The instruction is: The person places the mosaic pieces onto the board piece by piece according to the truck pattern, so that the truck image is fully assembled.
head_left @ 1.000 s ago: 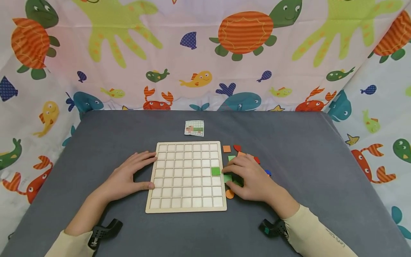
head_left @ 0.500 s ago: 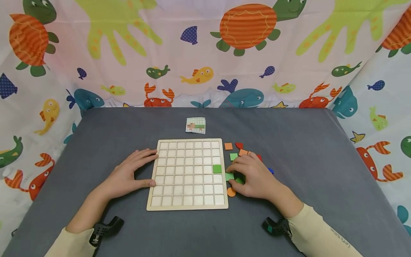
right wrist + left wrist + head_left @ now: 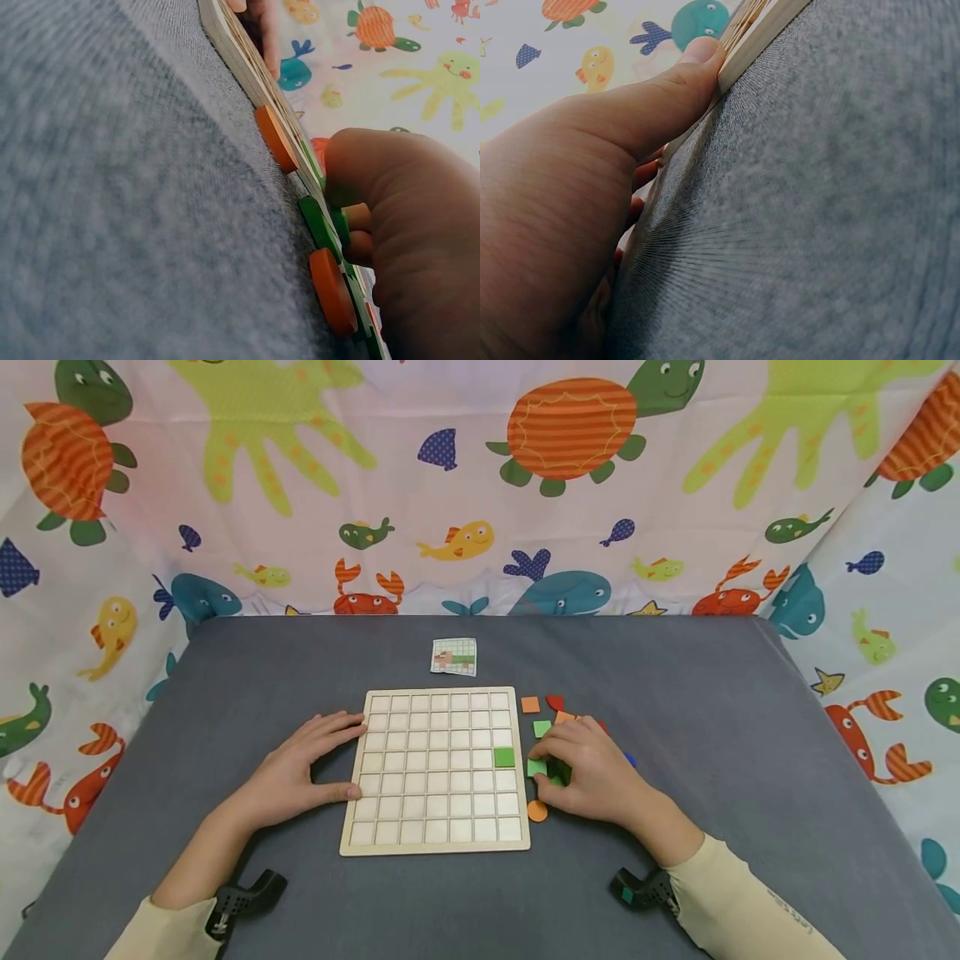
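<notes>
A wooden grid board (image 3: 345, 847) lies flat on the table, with one green square (image 3: 504, 757) in a cell near its right edge. Straight fingers of my left hand (image 3: 288, 777) touch the board's left side; in the left wrist view the thumb of the left hand (image 3: 562, 195) rests against the wooden rim (image 3: 761, 45). Just right of the board, my right hand (image 3: 592, 772) holds a light green square (image 3: 536, 767) between thumb and index finger. The right wrist view shows the right hand (image 3: 420, 217) over coloured pieces, its fingertips partly hidden.
Beside the right hand lie an orange disc (image 3: 537, 811), an orange square (image 3: 530, 704), a red piece (image 3: 555, 702), another light green square (image 3: 542, 728) and a partly covered blue piece (image 3: 631, 760). Behind the board is a small printed grid card (image 3: 453, 657). A patterned curtain (image 3: 285, 552) hangs beyond the table.
My right hand has shifted slightly right, and the light green square at its fingertips sits a little farther back and away from the board's edge. The left hand stays against the board.
</notes>
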Tool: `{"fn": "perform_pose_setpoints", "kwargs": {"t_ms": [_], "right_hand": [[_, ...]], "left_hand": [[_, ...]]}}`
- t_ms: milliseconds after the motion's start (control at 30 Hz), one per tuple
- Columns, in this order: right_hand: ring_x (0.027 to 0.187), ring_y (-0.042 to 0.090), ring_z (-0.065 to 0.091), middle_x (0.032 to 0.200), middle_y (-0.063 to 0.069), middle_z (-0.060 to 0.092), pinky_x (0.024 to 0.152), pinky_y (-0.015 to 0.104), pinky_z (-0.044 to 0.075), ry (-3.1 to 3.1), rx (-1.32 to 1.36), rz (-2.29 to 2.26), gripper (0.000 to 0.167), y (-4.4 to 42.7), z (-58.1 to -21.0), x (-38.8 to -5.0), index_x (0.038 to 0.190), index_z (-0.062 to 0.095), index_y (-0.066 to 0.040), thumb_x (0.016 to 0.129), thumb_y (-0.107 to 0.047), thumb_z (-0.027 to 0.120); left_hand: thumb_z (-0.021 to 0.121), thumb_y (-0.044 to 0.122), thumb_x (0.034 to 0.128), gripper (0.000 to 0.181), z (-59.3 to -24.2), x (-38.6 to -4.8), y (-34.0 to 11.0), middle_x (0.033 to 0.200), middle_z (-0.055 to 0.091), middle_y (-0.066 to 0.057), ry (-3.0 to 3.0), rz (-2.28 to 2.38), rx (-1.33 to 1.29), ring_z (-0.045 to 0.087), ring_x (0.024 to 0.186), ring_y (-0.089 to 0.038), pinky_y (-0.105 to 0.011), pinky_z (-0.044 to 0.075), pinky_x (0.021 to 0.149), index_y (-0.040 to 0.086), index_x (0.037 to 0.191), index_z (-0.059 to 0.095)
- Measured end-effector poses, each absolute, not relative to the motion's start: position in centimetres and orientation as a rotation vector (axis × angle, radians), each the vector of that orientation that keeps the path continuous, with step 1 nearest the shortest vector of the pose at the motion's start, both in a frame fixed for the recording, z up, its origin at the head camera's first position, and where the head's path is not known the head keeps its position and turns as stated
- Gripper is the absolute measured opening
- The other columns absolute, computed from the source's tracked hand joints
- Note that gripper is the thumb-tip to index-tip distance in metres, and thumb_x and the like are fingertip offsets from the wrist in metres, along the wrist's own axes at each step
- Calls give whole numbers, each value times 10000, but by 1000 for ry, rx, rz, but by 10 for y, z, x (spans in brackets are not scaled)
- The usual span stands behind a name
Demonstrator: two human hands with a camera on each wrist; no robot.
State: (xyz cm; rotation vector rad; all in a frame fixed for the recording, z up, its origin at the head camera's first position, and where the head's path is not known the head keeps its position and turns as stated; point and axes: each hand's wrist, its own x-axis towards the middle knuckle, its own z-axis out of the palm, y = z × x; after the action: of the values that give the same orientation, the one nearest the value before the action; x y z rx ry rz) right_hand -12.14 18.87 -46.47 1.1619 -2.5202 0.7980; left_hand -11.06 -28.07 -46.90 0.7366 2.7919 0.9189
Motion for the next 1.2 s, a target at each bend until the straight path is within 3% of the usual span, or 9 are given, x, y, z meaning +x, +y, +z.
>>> {"fn": "perform_pose_setpoints", "kwargs": {"t_ms": [433,600,900,1200], "right_hand": [[899,110,567,988,-79,708,783,348,412,-2469,1142,859,172,176,-461,-121,1051,827,-167,881,-193,827],[893,137,579,996,-42,714,747,348,403,-2439,1143,865,187,170,-459,-121,1049,830,-147,863,-167,837],[986,152,665,1050,-53,718,845,394,495,-2429,1157,882,196,169,-461,-116,1080,828,-150,888,-189,833],[970,166,641,1054,-36,718,826,382,504,-2401,1179,886,202,166,-458,-111,1069,834,-131,871,-165,856]], "left_hand": [[908,588,851,953,-460,-110,-285,1745,388,4,2800,895,687,225,1656,-345,-741,210,1273,237,1649,524],[897,597,860,946,-456,-112,-286,1743,389,5,2807,879,699,232,1654,-339,-711,209,1288,234,1649,522],[902,589,857,945,-464,-109,-283,1743,384,27,2784,911,684,224,1658,-335,-753,210,1264,266,1655,512],[914,600,829,967,-467,-108,-278,1743,390,9,2798,919,647,214,1656,-371,-799,208,1235,272,1650,522]]}}
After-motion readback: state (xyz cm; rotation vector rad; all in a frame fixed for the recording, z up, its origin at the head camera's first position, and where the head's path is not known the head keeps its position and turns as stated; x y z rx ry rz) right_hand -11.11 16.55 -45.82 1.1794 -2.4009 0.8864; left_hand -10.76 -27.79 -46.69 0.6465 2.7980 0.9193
